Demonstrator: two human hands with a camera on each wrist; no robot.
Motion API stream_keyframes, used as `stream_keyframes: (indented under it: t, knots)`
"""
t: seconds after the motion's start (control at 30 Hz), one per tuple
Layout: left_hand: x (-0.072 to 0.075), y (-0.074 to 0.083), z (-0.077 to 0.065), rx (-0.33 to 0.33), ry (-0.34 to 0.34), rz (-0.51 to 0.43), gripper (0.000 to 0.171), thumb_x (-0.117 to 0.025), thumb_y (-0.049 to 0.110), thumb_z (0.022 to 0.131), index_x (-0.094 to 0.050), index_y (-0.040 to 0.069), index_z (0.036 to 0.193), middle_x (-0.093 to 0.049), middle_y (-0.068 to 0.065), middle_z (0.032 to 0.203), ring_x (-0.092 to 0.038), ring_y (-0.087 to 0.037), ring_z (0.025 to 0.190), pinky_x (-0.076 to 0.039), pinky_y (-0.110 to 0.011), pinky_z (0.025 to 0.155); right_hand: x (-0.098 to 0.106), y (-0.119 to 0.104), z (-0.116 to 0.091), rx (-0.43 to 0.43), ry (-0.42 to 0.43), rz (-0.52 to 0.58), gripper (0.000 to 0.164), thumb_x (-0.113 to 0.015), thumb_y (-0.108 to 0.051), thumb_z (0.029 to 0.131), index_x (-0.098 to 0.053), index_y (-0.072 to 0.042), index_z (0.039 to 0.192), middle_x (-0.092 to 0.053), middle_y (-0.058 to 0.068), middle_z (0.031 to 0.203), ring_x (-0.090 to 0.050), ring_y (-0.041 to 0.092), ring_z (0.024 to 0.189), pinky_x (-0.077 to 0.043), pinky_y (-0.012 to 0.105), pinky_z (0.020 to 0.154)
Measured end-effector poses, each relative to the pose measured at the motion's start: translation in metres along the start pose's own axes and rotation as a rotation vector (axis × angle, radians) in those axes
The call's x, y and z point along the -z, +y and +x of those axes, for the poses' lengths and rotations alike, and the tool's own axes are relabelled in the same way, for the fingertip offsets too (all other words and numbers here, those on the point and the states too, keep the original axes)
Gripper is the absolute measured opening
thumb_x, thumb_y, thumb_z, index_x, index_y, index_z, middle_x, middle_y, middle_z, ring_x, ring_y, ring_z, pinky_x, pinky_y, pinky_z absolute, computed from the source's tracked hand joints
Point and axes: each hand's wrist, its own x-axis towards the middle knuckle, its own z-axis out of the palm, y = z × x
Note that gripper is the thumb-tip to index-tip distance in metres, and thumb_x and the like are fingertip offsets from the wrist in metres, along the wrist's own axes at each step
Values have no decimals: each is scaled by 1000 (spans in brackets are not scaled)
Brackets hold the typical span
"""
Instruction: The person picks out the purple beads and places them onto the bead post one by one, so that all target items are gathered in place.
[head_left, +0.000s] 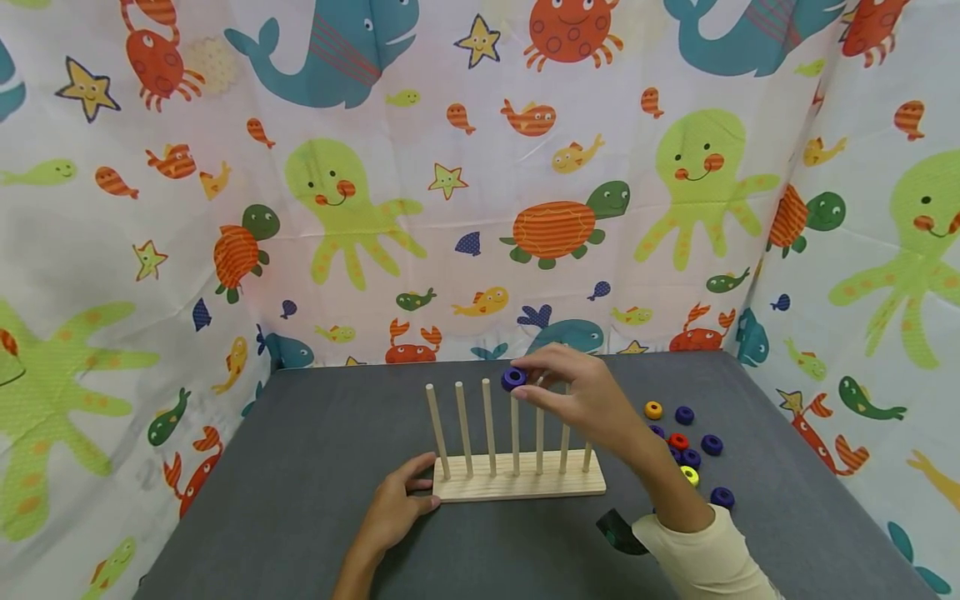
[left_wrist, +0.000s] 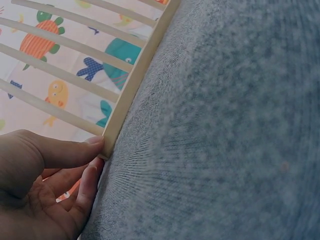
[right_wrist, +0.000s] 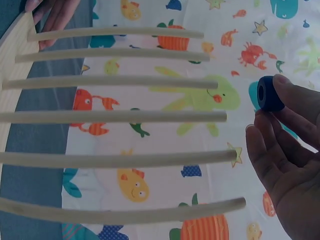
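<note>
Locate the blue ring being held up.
Just right of centre in the head view, the round blue ring is pinched by the bare right hand; the right wrist view shows it clear of the pale wooden pegs.

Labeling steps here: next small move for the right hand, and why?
Probably align the blue-purple ring over a bare peg and lower it: the right hand pinches it clear of the tips, its hole facing the pegs in the right wrist view, while the left hand holds the base.

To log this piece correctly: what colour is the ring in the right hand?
The ring is deep blue-purple; the head view shows it best.
</note>
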Motion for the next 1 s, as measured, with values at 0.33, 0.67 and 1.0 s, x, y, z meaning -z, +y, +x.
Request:
stream_keyframes:
  t: [0.33, 0.67, 1.0]
  knots:
    - [-1, 2, -1, -19, 6, 0, 68, -81, -6, 85, -58, 2, 149, -58, -21, 152, -68, -36, 123, -58, -46, 94, -22, -7, 9, -29, -22, 9, 35, -83, -15, 93, -77, -10, 127, -73, 0, 116, -68, 12, 95, -59, 28, 84]
    - [1, 1, -3, -23, 12, -4, 68, -81, -6, 85, -58, 2, 149, -58, -21, 153, -68, -35, 123, -58, -47, 95, -42, -11, 22, 1, -6, -14, 37, -84, -15, 92, -77, -8, 128, -74, 5, 119, -67, 22, 102, -60, 42, 86]
    - [1, 0, -1, -25, 13, -12, 67, -81, -6, 86, -59, 3, 148, -59, -20, 151, -68, -34, 122, -58, -45, 94, -58, -12, 32, 8, -26, -18, 35, -81, -14, 94, -76, -7, 128, -77, 4, 121, -65, 21, 113, -57, 45, 96]
